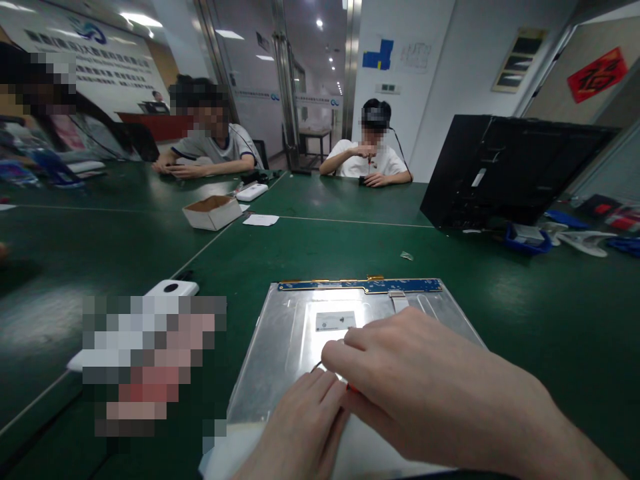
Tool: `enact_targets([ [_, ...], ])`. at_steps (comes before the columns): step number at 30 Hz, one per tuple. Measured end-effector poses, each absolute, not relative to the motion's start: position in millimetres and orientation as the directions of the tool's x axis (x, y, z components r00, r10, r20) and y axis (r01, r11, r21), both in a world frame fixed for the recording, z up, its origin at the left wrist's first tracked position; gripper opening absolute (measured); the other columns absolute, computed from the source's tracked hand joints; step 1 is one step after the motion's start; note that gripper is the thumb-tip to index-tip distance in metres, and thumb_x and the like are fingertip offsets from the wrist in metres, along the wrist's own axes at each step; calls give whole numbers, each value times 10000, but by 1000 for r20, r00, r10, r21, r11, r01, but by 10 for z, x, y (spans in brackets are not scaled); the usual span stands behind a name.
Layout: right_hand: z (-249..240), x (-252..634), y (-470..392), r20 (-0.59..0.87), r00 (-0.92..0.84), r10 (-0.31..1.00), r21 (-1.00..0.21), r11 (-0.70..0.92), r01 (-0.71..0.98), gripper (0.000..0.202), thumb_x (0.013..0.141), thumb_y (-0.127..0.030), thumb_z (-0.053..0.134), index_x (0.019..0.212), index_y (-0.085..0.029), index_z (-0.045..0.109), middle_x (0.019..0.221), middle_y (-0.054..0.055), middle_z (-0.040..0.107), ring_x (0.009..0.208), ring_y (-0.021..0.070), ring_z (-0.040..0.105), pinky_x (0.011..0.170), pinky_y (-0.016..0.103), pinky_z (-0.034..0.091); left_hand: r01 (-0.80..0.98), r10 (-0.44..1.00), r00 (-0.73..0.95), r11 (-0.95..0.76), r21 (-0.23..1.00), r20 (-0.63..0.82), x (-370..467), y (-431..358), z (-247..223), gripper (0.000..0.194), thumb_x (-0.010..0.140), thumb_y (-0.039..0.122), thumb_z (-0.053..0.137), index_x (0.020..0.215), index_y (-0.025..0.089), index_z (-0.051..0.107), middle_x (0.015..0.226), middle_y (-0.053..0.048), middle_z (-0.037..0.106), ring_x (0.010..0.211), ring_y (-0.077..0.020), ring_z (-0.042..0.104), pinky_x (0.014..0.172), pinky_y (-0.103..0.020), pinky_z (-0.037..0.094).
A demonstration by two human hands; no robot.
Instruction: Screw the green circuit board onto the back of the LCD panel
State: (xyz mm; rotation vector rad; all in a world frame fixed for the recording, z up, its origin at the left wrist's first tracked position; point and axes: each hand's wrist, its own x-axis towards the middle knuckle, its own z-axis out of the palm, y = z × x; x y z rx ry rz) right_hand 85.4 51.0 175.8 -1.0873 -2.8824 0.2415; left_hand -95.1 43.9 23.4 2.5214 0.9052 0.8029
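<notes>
A silver metal-backed flat panel [260, 347] lies on the table in front of me. A narrow blue circuit board [320, 287] runs along its far edge, with a pale ribbon cable [399, 301] leading down from it. Over the panel's near half, my left hand [307, 420] and my right hand [400, 373] meet with fingers closed. A thin dark wire-like piece [316, 366] shows at the fingertips, and a bit of orange-red [351, 387] peeks out between the hands. My fingers hide most of what they grip.
Left of the panel lies a white device [171, 289], partly pixelated. Beyond are an open cardboard box [213, 212], a paper slip [261, 220] and a small clear scrap [407, 255]. A black monitor [510, 170] stands at right beside a blue tray [527, 240]. Several people sit around the green table [350, 247].
</notes>
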Motion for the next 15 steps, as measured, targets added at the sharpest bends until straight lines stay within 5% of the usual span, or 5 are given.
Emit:
enact_targets([
  [8, 1797, 821, 512, -20, -748, 664, -179, 733, 656, 75, 874, -154, 554, 878, -218, 515, 777, -30, 634, 580, 124, 512, 471, 280, 267, 436, 645, 634, -754, 491, 428, -955, 451, 231, 211, 910, 124, 396, 1043, 209, 536, 1022, -96, 673, 948, -243, 655, 742, -337, 537],
  [15, 1756, 839, 523, 1, -727, 686, -164, 718, 677, 56, 899, -277, 561, 900, -232, 528, 746, -20, 643, 590, 150, 538, 480, 288, 217, 496, 656, 612, -753, 433, 442, -952, 441, 205, 151, 896, 143, 399, 917, 206, 535, 857, -67, 662, 738, -243, 648, 601, -346, 525],
])
